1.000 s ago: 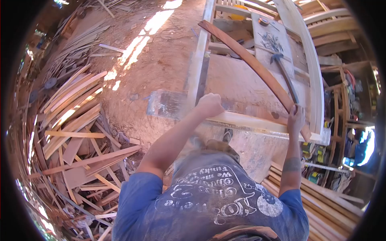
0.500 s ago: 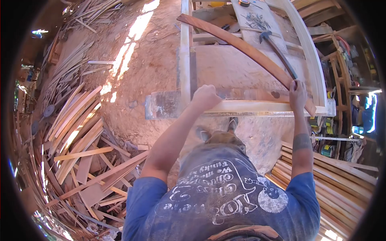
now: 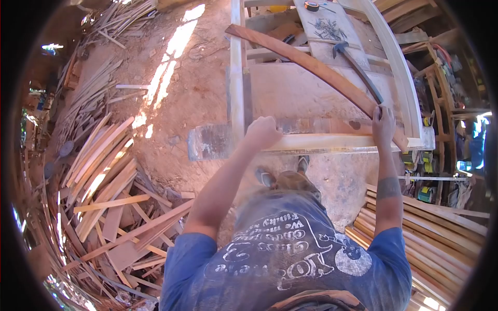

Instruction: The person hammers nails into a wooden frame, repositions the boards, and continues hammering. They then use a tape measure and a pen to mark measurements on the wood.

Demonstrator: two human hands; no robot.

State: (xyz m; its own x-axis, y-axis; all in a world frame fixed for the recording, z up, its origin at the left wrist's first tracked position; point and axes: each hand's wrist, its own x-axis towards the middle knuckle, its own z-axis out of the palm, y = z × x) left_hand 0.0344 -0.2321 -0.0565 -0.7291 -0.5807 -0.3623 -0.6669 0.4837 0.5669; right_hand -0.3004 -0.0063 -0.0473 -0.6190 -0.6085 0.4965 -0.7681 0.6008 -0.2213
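Holding step, I judge: right hand (image 3: 384, 127) pinches the brown board (image 3: 306, 59), which slants away leftward from that grip; left hand (image 3: 263, 133) curls at the pale rail (image 3: 324, 141), closure unclear; next move calls for steadiness.

You stand in a woodworking shop; offcuts (image 3: 111, 203) heap at eight o'clock; boards (image 3: 420, 234) stack at four; a wooden frame (image 3: 321, 141) and nails (image 3: 329, 29) sit at one.
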